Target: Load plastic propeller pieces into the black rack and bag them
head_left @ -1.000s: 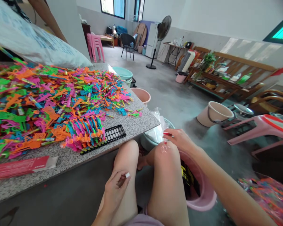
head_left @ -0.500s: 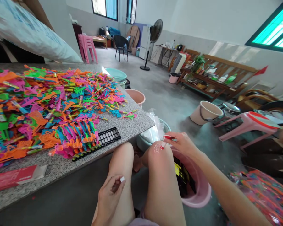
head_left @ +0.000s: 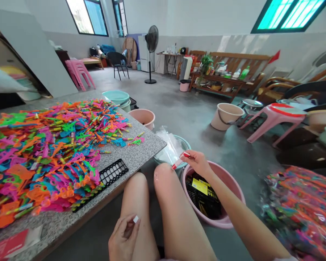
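My right hand point(head_left: 198, 165) pinches a small red-and-white squeeze tube point(head_left: 179, 161). The tube is tilted, its lower end at the outer edge of my right knee point(head_left: 164, 174); whether it touches the skin I cannot tell. A whitish cream smear point(head_left: 156, 177) shows on that knee. Over my left thigh, my left hand point(head_left: 122, 235) holds a small white cap point(head_left: 136, 219) between thumb and fingertips. On the speckled stone table point(head_left: 141, 152) to the left, a black plastic rack point(head_left: 115, 173) is partly filled with a row of colourful plastic toys point(head_left: 70, 181).
A large heap of bright plastic toys point(head_left: 51, 134) covers much of the table. Beside my right leg stands a pink tub point(head_left: 240, 197) holding black racks and a yellow card point(head_left: 199, 186). Bagged colourful pieces point(head_left: 301, 210) lie at right, near a pink stool point(head_left: 271, 116).
The view has turned right and lifted. My right hand has moved the tube from over the cream smear to the knee's outer edge. My left hand still holds the cap.
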The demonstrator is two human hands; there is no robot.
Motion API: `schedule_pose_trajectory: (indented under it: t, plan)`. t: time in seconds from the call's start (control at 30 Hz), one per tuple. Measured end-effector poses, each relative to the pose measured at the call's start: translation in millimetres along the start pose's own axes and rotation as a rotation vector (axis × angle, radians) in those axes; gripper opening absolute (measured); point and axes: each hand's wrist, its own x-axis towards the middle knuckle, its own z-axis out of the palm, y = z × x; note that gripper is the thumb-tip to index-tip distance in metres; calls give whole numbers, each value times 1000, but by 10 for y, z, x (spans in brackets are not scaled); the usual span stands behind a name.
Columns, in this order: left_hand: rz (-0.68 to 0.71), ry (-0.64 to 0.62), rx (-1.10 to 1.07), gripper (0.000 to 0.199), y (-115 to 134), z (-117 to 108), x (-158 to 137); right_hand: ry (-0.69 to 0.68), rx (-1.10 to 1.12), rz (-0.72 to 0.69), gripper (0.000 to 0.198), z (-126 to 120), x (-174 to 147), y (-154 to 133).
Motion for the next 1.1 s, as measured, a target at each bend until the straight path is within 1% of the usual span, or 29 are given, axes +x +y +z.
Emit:
schedule_pose_trajectory:
  t: [0.07, 0.13, 0.3, 0.4, 0.53, 0.7, 0.87, 0.97, 1.1]
  plan:
    - [-6, 25, 38, 38, -29, -19, -8, 9, 199, 39, 32, 105, -30, 111]
    - [-6, 36, 81, 39, -49, -49, -16, 6, 331, 73, 32, 190, -47, 209]
    - [-31, 43, 200, 44, -78, -146, -32, 105, 436, 143, 34, 294, -59, 379]
    - [-58, 54, 262, 47, -90, -183, -30, 105, 562, 149, 35, 360, -82, 412]
    - [-77, 64, 303, 51, -93, -205, -19, 99, 576, 172, 36, 417, -121, 462]
    - [-106, 71, 341, 50, -143, -232, -29, 169, 681, 220, 40, 469, -135, 522]
    - [-123, 64, 334, 52, -223, -252, -41, 183, 723, 254, 42, 558, -155, 544]
    - [-110, 70, 328, 52, -228, -254, -44, 157, 743, 269, 42, 535, -212, 563]
    - [-94, 90, 321, 50, -167, -224, -24, 148, 763, 273, 39, 495, -284, 581]
